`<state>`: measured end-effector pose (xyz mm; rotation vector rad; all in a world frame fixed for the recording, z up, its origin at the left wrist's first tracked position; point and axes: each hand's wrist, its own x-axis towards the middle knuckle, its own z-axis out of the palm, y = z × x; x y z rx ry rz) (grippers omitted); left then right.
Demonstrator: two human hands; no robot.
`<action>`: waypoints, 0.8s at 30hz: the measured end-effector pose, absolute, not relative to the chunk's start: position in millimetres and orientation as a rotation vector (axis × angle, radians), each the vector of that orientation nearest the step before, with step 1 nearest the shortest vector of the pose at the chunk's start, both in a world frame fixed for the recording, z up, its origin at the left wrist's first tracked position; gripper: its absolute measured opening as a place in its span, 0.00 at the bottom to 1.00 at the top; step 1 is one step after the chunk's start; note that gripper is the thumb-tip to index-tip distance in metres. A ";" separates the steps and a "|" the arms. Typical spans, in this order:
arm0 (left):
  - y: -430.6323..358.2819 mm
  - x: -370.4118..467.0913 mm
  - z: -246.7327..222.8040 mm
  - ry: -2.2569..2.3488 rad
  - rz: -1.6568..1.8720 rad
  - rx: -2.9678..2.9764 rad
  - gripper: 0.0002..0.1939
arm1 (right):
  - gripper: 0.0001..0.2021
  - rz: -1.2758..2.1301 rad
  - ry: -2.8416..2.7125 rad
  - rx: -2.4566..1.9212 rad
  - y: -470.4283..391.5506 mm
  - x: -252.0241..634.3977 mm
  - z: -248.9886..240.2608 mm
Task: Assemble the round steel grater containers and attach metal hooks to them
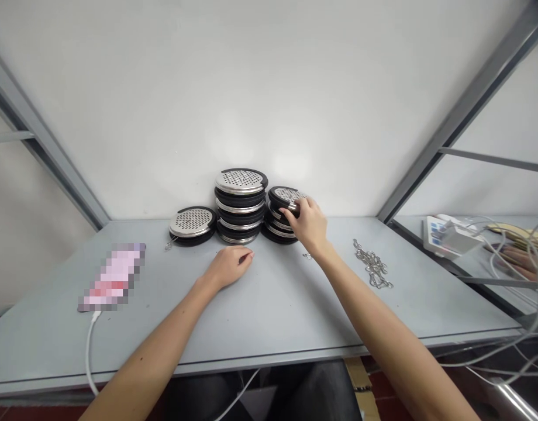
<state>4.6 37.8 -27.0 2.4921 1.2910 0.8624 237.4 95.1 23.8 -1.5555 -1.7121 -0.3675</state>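
My right hand [307, 222] grips the near right edge of a round perforated metal disc with a black rim [286, 195], the top one of the right stack. The thumb is at its side and the fingers are over its edge. Below it lie more black-rimmed discs [280, 234]. My left hand [229, 266] rests on the table in front of the middle stack, its fingers curled loosely; nothing shows in them, though the palm is hidden. A taller middle stack [241, 182] and a low left pile [192, 223] hold similar discs.
Small metal wire clips [374, 268] lie heaped on the right, with a loose one [307, 256] near my right wrist. Another wire piece [170, 243] sits by the left pile. A blurred phone [113, 278] has a white cable [89, 351]. Beyond the right post are a power strip [444, 237] and tangled cables.
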 end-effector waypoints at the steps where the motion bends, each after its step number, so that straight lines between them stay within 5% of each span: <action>1: 37.5 4.7 -26.6 1.292 0.859 2.493 0.15 | 0.19 -0.369 -1.718 -1.533 94.5 239.6 22.1; 24: 38.1 1.7 -26.8 1.280 0.850 2.466 0.15 | 0.16 -0.719 -2.231 -1.618 81.8 259.0 51.3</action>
